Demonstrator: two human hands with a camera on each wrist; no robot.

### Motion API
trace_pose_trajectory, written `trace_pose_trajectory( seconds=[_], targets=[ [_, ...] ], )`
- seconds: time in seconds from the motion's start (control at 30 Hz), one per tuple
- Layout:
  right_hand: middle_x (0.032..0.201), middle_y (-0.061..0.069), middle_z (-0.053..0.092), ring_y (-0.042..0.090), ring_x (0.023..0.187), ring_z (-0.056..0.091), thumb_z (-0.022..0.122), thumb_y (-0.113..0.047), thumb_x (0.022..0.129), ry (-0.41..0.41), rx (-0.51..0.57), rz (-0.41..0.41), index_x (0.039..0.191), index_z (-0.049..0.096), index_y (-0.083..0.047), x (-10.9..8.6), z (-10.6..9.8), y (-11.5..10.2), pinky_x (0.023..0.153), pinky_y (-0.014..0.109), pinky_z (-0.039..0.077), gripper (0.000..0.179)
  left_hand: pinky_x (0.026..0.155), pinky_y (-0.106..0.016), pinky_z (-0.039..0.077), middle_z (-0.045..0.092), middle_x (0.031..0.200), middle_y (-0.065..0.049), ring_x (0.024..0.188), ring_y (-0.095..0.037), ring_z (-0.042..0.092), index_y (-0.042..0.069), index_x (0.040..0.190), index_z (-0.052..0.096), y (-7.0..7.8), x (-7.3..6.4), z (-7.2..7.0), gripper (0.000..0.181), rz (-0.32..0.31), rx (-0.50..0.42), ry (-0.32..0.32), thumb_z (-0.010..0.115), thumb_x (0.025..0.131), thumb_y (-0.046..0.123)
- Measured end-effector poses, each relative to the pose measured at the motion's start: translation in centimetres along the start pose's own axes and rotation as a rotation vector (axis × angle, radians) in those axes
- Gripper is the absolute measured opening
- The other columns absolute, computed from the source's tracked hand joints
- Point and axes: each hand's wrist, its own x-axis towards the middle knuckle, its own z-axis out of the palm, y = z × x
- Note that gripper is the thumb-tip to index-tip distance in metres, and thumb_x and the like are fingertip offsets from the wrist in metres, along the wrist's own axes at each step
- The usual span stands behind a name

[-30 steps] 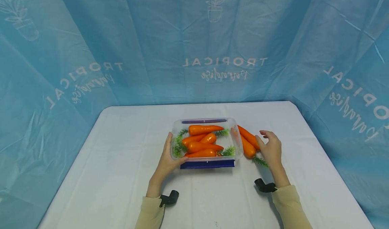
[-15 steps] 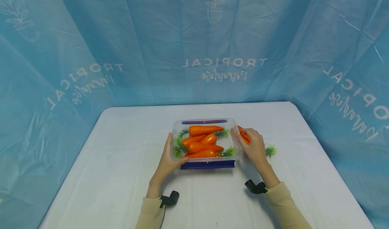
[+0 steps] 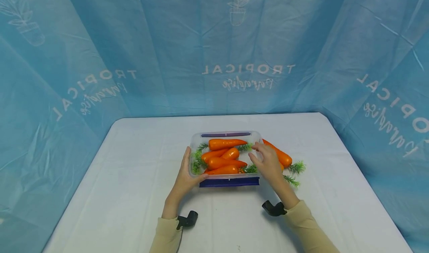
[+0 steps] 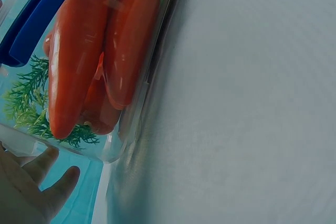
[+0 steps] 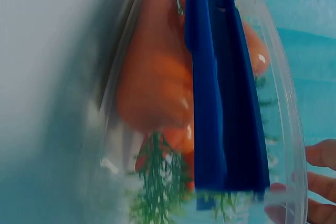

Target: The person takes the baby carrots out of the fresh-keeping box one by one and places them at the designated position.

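A clear plastic container with blue clip flaps holds several orange carrots with green leafy tops. My left hand rests at its front left corner. The thumb lies along the front rim and the straight fingers stand against the left wall; the left wrist view shows the fingers spread outside the wall. Over the container's right end is my right hand, fingers parted and nothing between them. In the right wrist view its fingers show by the clear wall, beyond the blue flap.
Just right of the container, loose carrots lie on the white-covered table, partly hidden by my right hand, their leafy tops pointing right. A blue printed curtain surrounds the table's back and sides.
My right hand has moved left from the loose carrots to the container's right end. The upper loose carrot's top now points further back. The left hand and container have stayed in place.
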Motion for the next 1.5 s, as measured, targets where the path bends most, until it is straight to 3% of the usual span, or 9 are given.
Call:
trace_pose_trajectory(
  seconds=[0.13, 0.27, 0.37, 0.53, 0.6, 0.93, 1.5],
  targets=[
    [0.104, 0.02, 0.069, 0.04, 0.116, 0.057, 0.07, -0.011, 0.084, -0.084, -0.006, 0.008, 0.103, 0.067, 0.0, 0.1, 0.7, -0.8, 0.109, 0.06, 0.034, 0.022, 0.119, -0.058, 0.012, 0.0, 0.163, -0.001, 0.15, -0.028, 0.005, 0.025, 0.154, 0.0, 0.0, 0.1, 0.0, 0.113, 0.007, -0.001, -0.003, 0.08, 0.075, 0.033],
    [0.096, 0.015, 0.07, 0.03, 0.097, 0.063, 0.071, -0.01, 0.084, -0.146, -0.005, -0.068, 0.103, 0.068, 0.001, 0.4, 1.7, -1.0, 0.117, 0.057, 0.021, 0.022, 0.119, -0.057, 0.012, 0.001, 0.163, -0.001, 0.15, -0.027, 0.005, 0.024, 0.154, 0.001, 0.0, 0.1, 0.0, 0.112, 0.01, -0.003, 0.0, 0.08, 0.075, 0.032],
    [0.096, 0.013, 0.071, 0.025, 0.089, 0.062, 0.07, -0.011, 0.084, -0.181, -0.009, -0.088, 0.103, 0.068, 0.0, 0.4, 2.2, -1.1, 0.116, 0.059, 0.02, 0.022, 0.119, -0.058, 0.011, 0.001, 0.163, -0.003, 0.15, -0.029, 0.005, 0.022, 0.155, 0.001, 0.1, 0.2, 0.1, 0.112, 0.016, -0.007, 0.001, 0.08, 0.075, 0.032],
    [0.103, 0.011, 0.069, 0.024, 0.094, 0.063, 0.07, -0.015, 0.085, -0.26, -0.003, -0.021, 0.107, 0.068, -0.002, 0.3, 2.7, -1.3, 0.103, 0.044, 0.046, 0.025, 0.119, -0.058, 0.012, 0.001, 0.163, -0.003, 0.15, -0.028, 0.006, 0.022, 0.155, 0.001, 0.0, 0.2, 0.2, 0.112, 0.009, -0.004, 0.005, 0.08, 0.075, 0.032],
    [0.108, 0.009, 0.069, 0.023, 0.098, 0.064, 0.07, -0.017, 0.086, -0.286, -0.006, 0.005, 0.11, 0.067, -0.003, 0.3, 2.7, -1.4, 0.092, 0.04, 0.054, 0.028, 0.119, -0.057, 0.012, 0.001, 0.163, -0.002, 0.15, -0.027, 0.006, 0.023, 0.155, 0.001, -0.1, 0.2, 0.2, 0.112, 0.005, 0.0, 0.006, 0.08, 0.075, 0.032],
    [0.107, 0.009, 0.07, 0.023, 0.097, 0.066, 0.071, -0.026, 0.085, -0.365, -0.024, -0.025, 0.111, 0.068, -0.005, 0.2, 2.7, -1.5, 0.088, 0.039, 0.056, 0.034, 0.119, -0.057, 0.012, 0.001, 0.163, -0.002, 0.15, -0.028, 0.006, 0.025, 0.154, 0.0, -0.4, 0.3, 0.0, 0.111, 0.011, 0.006, 0.003, 0.079, 0.076, 0.032],
    [0.097, 0.002, 0.071, 0.008, 0.078, 0.058, 0.069, -0.035, 0.086, -0.492, -0.085, -0.031, 0.111, 0.069, -0.009, 0.0, 2.4, -1.4, 0.077, 0.027, 0.056, 0.036, 0.119, -0.058, 0.012, 0.001, 0.163, -0.002, 0.15, -0.028, 0.006, 0.023, 0.154, 0.001, -0.4, 0.1, 0.1, 0.112, 0.01, 0.005, 0.003, 0.08, 0.075, 0.031]
  ],
)
